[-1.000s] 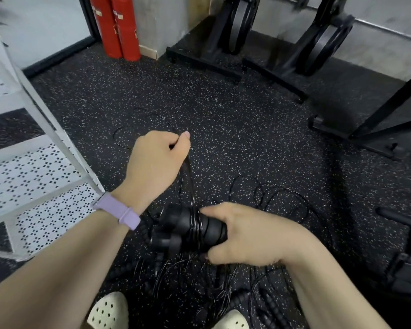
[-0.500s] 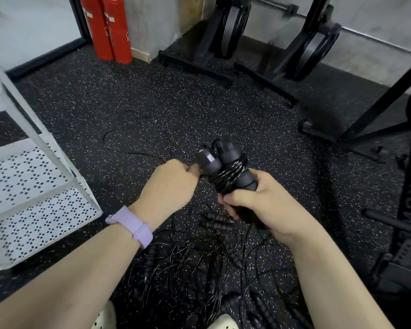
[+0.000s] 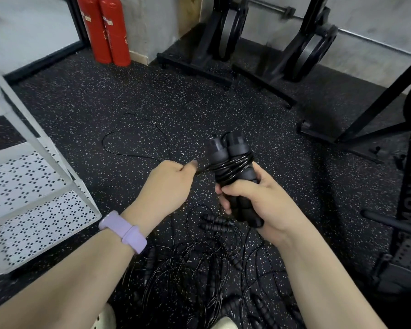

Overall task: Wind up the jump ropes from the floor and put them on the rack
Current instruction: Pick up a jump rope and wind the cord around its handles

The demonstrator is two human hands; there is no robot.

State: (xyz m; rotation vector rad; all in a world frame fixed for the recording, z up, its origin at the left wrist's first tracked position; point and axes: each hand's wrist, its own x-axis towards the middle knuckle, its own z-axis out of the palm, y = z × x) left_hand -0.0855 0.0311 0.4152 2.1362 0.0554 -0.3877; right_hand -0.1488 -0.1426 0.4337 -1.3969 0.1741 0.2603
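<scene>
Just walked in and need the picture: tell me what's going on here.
A person is winding a jump rope. The right hand grips the two handles together, cord already coiled around them, while the left hand pinches the loose cord that trails onto the floor. More tangled ropes lie on the floor below. The white rack stands to the left.

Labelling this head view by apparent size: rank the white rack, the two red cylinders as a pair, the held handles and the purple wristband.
1. White rack
2. Red cylinders
3. Handles; nearer the camera, so close to the cylinders
4. Wristband
</scene>
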